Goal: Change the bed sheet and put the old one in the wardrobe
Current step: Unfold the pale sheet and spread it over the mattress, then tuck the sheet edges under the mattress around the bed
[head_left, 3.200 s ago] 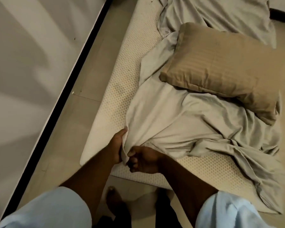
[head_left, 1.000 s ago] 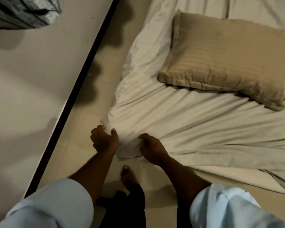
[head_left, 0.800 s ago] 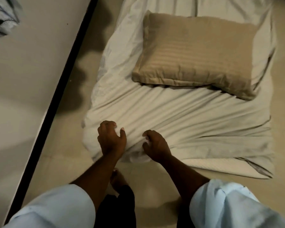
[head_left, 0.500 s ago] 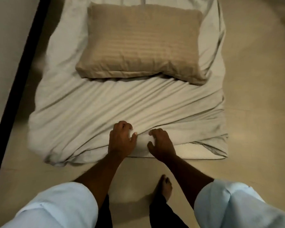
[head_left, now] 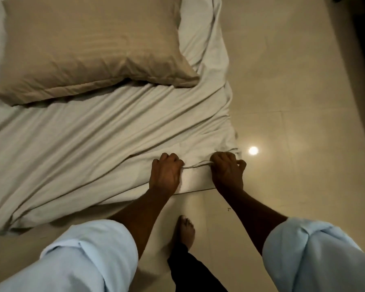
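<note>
Sheet [head_left: 82,148] hem taut between left grip [head_left: 167,173] and right grip [head_left: 227,171].

Lighting: dim, warm, from overhead; one lamp mirrored as a small round glare spot on the glossy floor [head_left: 282,91]. Shadows: soft band under the pillow [head_left: 89,45]; shallow shading in the folds of the sheet [head_left: 82,144]. Upper right corner falls to black. Focus: slightly soft throughout. Distortion: sleeves [head_left: 89,256] bulge at the bottom edge, a wide-angle effect.
</note>
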Tool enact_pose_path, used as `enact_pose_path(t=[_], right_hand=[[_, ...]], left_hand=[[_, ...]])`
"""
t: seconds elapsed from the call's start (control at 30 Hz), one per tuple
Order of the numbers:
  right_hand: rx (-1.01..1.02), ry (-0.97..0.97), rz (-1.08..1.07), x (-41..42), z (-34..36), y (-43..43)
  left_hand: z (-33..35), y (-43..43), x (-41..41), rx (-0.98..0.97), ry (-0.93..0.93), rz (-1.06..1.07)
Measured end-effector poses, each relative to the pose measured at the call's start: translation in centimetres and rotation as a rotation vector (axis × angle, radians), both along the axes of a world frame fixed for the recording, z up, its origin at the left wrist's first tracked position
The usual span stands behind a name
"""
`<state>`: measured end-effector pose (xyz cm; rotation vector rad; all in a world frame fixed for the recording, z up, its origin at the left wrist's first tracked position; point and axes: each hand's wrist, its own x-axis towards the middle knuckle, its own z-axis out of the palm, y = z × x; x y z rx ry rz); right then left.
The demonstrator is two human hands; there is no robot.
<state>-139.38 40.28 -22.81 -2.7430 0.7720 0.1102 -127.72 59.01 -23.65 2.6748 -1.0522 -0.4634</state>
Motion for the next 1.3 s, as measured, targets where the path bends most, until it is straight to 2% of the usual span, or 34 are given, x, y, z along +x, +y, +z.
enact_pose_path(t=[0.1,0.17,0.2,0.23,0.27,0.37,0.43,0.5,0.7,0.83,1.0,1.13,1.3], right_hand=[[0.002,-0.044,0.017,-0.2,-0.2,-1.5],[0.032,0.100,0.013,-0.8,0.2,-2.3],[0.008,0.202,0.035,-1.4,0.2,-2.6],[0.005,0.179,-0.008,-2.4,0.8,-3.1],[0.040,0.058,-0.028,-3.8,0.8,-3.5],[0.053,0.124,0.148,-10.5,-0.4,-4.5],[-0.072,0.209,0.239,-15.3,-1.0,-4.0],[-0.087,0.313,0.228,-19.0,-1.1,-3.8],[-0.052,0.606,0.046,-20.4,-0.3,-2.9],[0.124,0.457,-0.120,-18.4,-0.1,-1.8],[0.230,0.306,-0.090,-15.1,1.6,0.0],[0.266,0.224,-0.070,-12.3,5.3,-0.5],[0.327,0.155,-0.046,-10.6,11.7,-3.7]], left_hand=[[-0.1,-1.6,-0.4,-0.092,0.137,0.034],[0.4,-2.7,-1.0,-0.104,0.303,0.065],[0.5,-3.1,-1.4,-0.079,0.391,0.075],[0.6,-3.6,-2.1,-0.039,0.482,0.063],[0.7,-4.0,-2.7,0.013,0.565,0.042],[0.7,-5.3,-5.4,0.168,0.737,-0.074],[0.9,-6.3,-7.7,0.252,0.845,-0.147],[0.7,-6.9,-10.5,0.295,0.905,-0.208],[-0.8,-5.6,-15.8,0.281,0.824,-0.198],[-1.2,-3.5,-15.2,0.210,0.804,-0.064],[0.8,-1.5,-13.0,0.227,0.673,-0.055],[5.4,-3.8,-10.3,0.195,0.560,-0.041],[12.4,-9.5,-7.9,0.096,0.512,-0.018]])
